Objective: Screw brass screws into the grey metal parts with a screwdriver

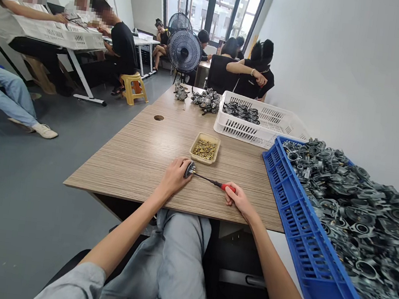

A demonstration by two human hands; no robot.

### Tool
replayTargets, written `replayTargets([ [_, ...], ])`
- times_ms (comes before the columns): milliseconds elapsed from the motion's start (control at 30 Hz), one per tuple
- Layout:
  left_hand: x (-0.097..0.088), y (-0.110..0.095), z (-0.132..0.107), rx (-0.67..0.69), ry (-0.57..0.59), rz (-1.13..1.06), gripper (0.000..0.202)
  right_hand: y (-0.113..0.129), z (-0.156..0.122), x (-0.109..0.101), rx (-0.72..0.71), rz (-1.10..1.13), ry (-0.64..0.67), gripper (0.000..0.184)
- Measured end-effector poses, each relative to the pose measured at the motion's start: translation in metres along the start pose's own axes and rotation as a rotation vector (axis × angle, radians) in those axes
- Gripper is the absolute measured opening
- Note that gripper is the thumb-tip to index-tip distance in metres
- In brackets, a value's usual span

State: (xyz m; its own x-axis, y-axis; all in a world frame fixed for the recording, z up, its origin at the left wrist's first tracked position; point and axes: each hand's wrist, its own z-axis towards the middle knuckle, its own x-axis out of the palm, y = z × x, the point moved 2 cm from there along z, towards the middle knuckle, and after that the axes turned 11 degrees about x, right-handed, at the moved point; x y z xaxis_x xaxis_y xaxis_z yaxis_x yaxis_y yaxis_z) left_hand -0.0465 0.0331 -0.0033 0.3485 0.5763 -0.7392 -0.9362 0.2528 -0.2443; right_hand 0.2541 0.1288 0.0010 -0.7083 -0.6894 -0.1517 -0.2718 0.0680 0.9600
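Observation:
On the wooden table, my left hand [176, 176] is closed around a small dark metal part [190, 169], which looks like a carburetor body; the fingers cover much of it. My right hand [237, 199] grips the red handle of a screwdriver [213, 182]. The screwdriver lies almost level, its dark shaft pointing left, and its tip meets the face of the metal part. Just beyond my left hand stands a cream tray [191, 156] of small brass screws or jets; they are too small to tell which.
To the right, a blue basket [286, 217] is heaped with metal carburetor parts [356, 214]. Behind it sits a white basket [236, 131] with dark parts. More carburetors [206, 100] lie at the table's far end. A fan [184, 52] and several people at other tables are beyond.

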Motion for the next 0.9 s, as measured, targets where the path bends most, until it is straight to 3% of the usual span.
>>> replayTargets([
  [900, 0.0019, 0.0017, -0.0013, 0.0, -0.006, 0.001, 0.042, 0.0002, -0.0012, 0.0019, -0.028, 0.018, -0.039, 0.06],
])
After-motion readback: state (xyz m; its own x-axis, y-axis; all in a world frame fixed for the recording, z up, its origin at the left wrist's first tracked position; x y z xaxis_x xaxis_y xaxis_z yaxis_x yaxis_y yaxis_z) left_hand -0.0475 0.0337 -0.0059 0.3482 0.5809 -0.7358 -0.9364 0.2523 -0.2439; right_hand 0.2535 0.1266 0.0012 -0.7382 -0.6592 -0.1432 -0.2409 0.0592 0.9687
